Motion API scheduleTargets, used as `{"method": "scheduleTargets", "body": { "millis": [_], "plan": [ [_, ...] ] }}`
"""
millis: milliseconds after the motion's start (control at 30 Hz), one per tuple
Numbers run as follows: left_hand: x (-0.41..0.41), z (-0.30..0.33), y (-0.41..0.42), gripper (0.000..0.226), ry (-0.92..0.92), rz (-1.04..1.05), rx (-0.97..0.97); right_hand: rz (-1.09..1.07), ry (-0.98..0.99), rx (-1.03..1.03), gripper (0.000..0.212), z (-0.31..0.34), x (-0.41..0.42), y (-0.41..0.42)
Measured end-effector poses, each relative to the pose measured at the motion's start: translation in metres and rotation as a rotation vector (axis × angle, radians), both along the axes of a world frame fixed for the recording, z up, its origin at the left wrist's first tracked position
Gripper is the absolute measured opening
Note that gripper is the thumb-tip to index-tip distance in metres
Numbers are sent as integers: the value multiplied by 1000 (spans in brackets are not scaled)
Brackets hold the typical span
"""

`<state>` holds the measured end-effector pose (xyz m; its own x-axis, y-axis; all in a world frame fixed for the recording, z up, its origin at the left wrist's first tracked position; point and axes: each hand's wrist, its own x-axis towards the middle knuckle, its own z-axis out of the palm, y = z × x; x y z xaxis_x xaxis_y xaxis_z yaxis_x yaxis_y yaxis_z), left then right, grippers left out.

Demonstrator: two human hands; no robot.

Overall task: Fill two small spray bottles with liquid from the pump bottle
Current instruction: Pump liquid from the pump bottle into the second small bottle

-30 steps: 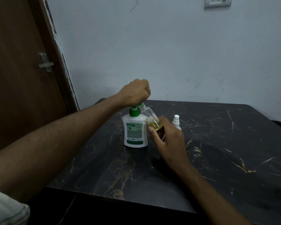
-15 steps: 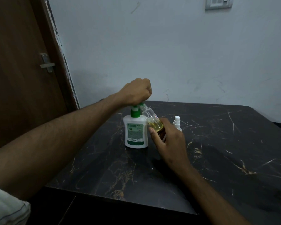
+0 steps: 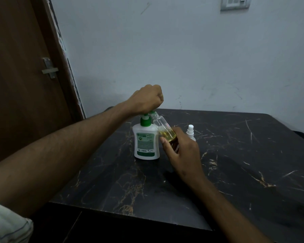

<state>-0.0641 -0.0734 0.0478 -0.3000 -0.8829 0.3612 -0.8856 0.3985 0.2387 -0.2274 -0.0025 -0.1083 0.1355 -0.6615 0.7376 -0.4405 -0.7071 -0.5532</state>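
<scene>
Glossy dark marble-look table (image 3: 235,155), white plastic pump bottle (image 3: 146,142), clear plastic spray bottle (image 3: 162,125).

Two bare forearms fill the frame's lower half; a pale, rolled sleeve (image 3: 6,223) with thin dark lines bunches at the lower left corner. No rings or watch visible.

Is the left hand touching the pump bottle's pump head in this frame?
Touching. The head view shows the left hand closed in a fist directly on top of the pump bottle, covering its green pump head, with no gap visible between them.
</scene>
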Motion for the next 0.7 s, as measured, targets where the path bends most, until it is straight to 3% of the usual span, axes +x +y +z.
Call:
{"method": "scheduleTargets", "body": {
  "millis": [133, 433, 700],
  "plan": [
    [1, -3, 0, 13, 0, 2, 12, -15, 9, -1, 20, -2, 0, -2],
    [0, -4, -2, 5, 2, -15, 32, -15, 15, 13, 21, -3, 0, -4],
    [0, 2, 0, 19, -12, 21, 19, -6, 3, 15, 23, -3, 1, -4]
  ]
}}
